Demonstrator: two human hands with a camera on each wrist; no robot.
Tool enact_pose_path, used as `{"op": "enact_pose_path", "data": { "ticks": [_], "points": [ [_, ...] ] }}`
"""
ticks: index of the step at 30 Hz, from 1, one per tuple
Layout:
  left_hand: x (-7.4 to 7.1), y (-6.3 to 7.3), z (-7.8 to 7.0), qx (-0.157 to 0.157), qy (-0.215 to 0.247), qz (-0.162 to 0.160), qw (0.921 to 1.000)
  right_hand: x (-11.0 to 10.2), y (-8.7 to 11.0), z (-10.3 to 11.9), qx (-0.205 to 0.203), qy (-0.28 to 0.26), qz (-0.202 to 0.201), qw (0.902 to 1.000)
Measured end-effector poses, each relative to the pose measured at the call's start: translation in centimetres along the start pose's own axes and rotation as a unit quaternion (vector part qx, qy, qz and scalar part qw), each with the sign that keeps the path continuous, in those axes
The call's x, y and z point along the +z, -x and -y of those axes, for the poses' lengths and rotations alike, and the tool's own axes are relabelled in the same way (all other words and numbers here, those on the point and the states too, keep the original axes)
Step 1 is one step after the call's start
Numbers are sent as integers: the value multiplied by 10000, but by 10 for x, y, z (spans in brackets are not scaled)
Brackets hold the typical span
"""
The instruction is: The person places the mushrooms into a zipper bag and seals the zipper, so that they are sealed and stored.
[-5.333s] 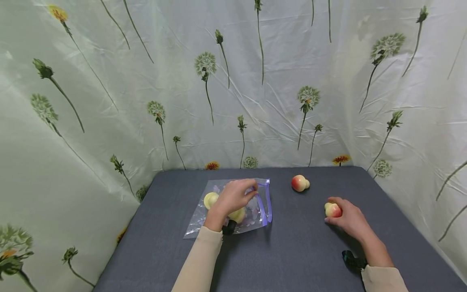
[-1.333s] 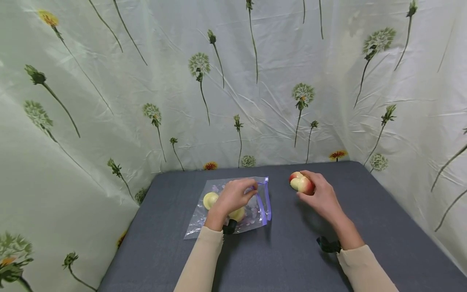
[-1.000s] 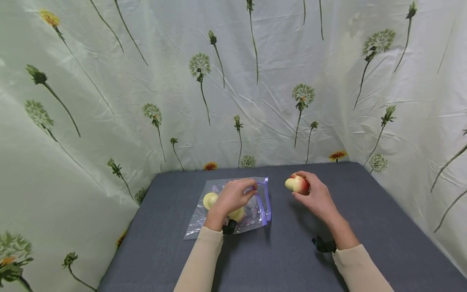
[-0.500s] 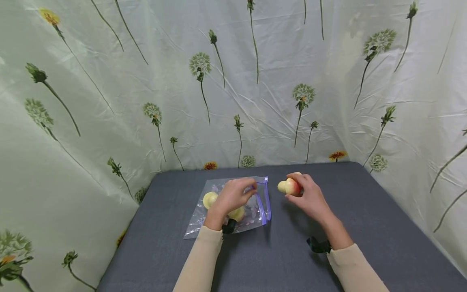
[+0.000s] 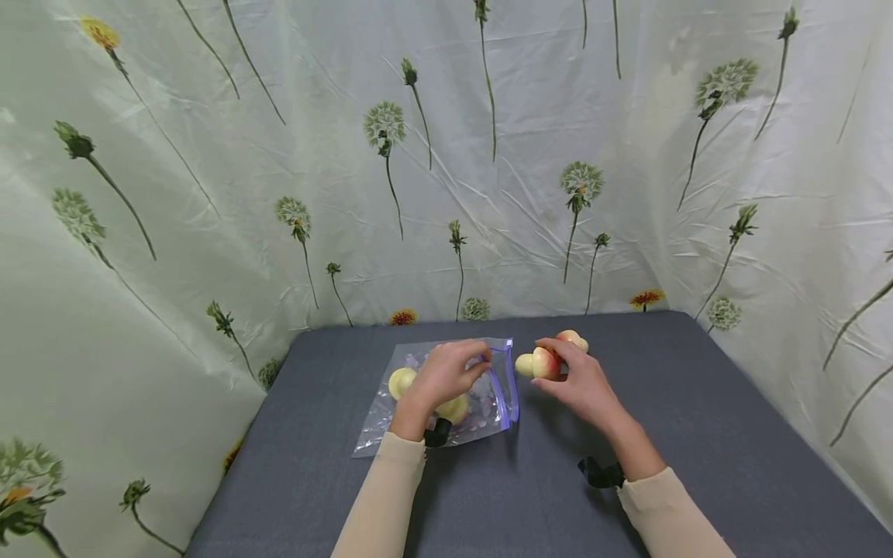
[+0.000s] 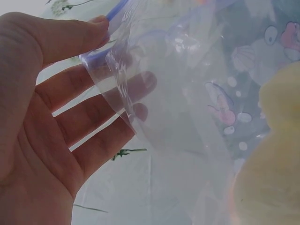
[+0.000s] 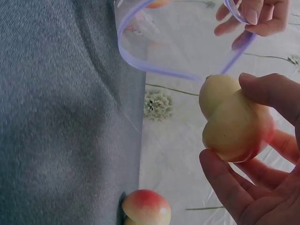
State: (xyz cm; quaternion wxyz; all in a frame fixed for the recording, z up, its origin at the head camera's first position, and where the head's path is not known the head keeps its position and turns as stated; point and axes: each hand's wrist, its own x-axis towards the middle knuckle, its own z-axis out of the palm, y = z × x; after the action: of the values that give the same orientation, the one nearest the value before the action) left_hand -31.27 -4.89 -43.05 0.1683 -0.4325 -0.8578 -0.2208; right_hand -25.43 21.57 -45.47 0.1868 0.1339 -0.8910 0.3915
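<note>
the left grip (image 5: 448,377) pinches a crinkly, clear, purple-rimmed zip bag (image 5: 382,420) at its mouth; the right grip (image 5: 580,385) grasps a smooth, bulbous, cream-and-red mushroom-shaped piece (image 5: 546,363) just beside it, above the fabric-textured bench (image 5: 725,418).

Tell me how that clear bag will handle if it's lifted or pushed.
The bag is likely floppy: its thin film wrinkles near the left grip. Lifted, it may sag under the rounded pale pieces inside, which could shift toward whichever end dips. Its shiny surface suggests it might be slippery.
</note>
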Motion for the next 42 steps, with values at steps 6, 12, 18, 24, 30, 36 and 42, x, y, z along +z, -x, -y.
{"op": "enact_pose_path", "data": {
  "ticks": [6, 12, 18, 24, 30, 36, 42],
  "points": [
    [0, 0, 2, -28, 7, -24, 10000, 6, 2, 7, 83, -252, 168, 9995],
    [-1, 1, 2, 37, 2, -132, 9999, 13, 3, 8, 37, -498, 408, 9979],
    [-2, 2, 2, 43, 55, -79, 9999, 19, 4, 9, -81, -676, 539, 9962],
    [-3, 2, 1, 26, 22, -42, 10000, 25, 5, 11, -93, -770, 746, 9942],
    [-2, 2, 1, -11, 66, -34, 10000, 32, 3, 9, -191, -850, 1017, 9910],
    [-2, 2, 3, 16, 100, 1, 9999, 39, 2, 9, -216, -935, 1227, 9878],
    [-3, 2, 3, 112, 91, 21, 9999, 46, 1, 11, -374, -924, 1297, 9865]
  ]
}}
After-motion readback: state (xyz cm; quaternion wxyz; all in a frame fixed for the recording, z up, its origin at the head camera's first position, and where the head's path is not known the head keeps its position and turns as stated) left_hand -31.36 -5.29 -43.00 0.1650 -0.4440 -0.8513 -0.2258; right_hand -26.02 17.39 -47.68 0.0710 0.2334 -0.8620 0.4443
